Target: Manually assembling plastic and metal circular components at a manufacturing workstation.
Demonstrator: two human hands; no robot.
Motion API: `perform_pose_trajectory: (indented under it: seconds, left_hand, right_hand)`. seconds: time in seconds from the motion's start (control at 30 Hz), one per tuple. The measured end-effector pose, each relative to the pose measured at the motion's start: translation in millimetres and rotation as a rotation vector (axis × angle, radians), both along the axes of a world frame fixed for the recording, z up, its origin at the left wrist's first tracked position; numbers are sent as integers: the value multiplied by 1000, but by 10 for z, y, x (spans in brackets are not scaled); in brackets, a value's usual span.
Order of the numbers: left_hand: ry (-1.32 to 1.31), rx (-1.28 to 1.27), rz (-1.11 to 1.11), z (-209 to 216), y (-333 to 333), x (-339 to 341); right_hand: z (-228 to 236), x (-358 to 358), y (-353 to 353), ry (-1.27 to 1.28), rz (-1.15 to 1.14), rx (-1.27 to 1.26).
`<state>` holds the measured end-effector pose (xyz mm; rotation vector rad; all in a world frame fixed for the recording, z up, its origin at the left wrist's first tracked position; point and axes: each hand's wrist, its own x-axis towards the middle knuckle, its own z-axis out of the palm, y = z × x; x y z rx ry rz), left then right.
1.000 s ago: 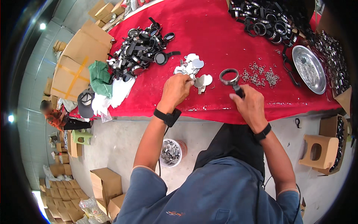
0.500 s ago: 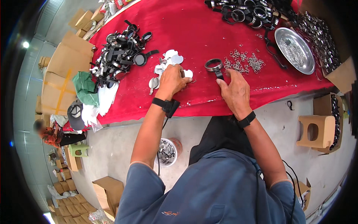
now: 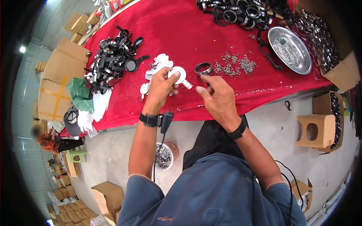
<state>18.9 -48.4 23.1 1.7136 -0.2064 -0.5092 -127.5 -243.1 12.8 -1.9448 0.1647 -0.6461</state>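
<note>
My left hand (image 3: 160,88) is closed on a white round disc (image 3: 181,71) with a short pale stem, holding it by the edge above the red cloth. Beneath and behind that hand lie several more white discs (image 3: 163,58) in a loose pile. Thumb and fingers apart, my right hand (image 3: 220,100) hovers by the disc's stem, seemingly without touching it. Just beyond its fingertips a dark metal ring (image 3: 203,69) lies on the cloth, its black strap mostly hidden behind the hand.
A heap of black round-headed parts (image 3: 113,56) lies at left, small metal links (image 3: 235,64) at right. An oval metal tray (image 3: 277,43) of small pieces stands further right. Black rings (image 3: 245,13) fill the far edge; a bucket (image 3: 171,150) stands on the floor.
My left hand has lifted a white disc from the pile. My right hand has left the ring's black strap and moved left toward the disc. The view has shifted slightly.
</note>
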Motion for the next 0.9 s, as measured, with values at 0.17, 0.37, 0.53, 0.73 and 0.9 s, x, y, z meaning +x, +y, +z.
perform_pose_trajectory:
  seconds: [0.17,0.37,0.53,0.73,0.9]
  left_hand:
    - [141,-402,-107,-14,-211,-236]
    - [225,-446,-43,-108,-324,-287]
    - [255,-382,-9,-56,-416,-263]
    - [250,-280,-28,-56,-454,-172]
    - [-432,161,51,-473,-506,65]
  right_hand:
    - [1,46,68,-4,60,159]
    - [20,52,15,-105,-1,-53]
    - [55,54,-25,-166,-5,-289]
    - [64,161,-132,-101,-140,-91]
    - [137,369,-408,54,-319,-39]
